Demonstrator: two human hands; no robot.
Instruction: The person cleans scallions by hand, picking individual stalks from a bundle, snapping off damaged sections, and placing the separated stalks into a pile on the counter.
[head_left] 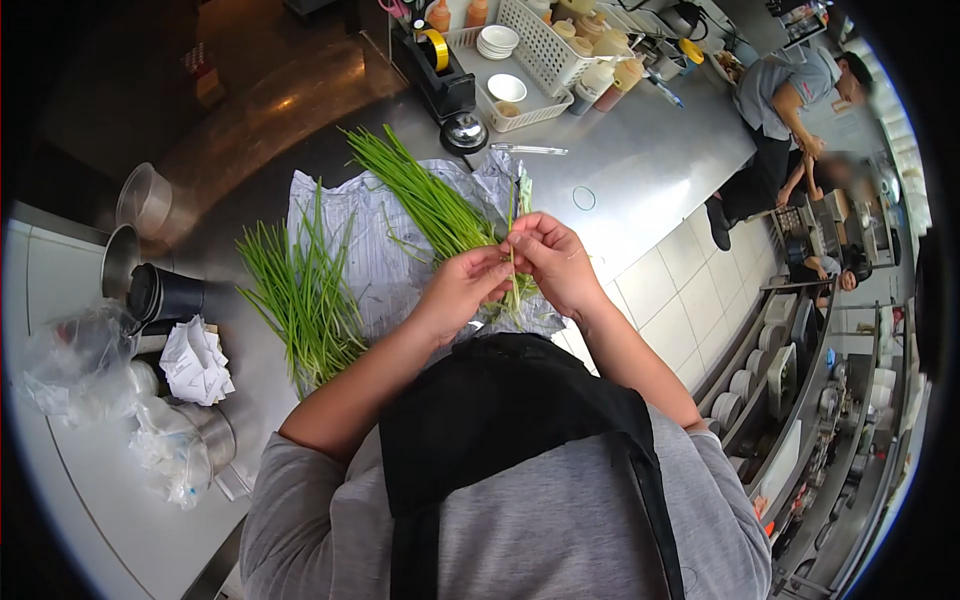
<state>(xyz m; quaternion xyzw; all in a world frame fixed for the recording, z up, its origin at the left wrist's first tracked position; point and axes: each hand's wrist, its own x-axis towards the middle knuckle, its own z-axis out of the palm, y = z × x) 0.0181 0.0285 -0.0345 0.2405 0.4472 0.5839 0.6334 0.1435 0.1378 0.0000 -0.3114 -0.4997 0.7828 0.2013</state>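
My left hand (465,288) and my right hand (552,264) meet over the near right part of a crumpled paper sheet (370,290). Both are closed in a pinch on a thin green chive stalk (513,262), which stands out above and below the fingers. Just beyond my left hand lies a bunch of long chives (425,195), its lower ends partly behind my fingers. A second pile of chives (300,290) is spread to the left, partly off the paper. Pale trimmings (512,303) show under my hands, though their shape is hard to make out.
A tape dispenser (432,70), a call bell (464,133) and a pen (530,149) sit beyond the paper. Behind them, a white basket (545,50) stands near sauce bottles (620,82). Crumpled receipts (196,362) and plastic bags (75,360) are at left. A co-worker (790,100) stands at far right.
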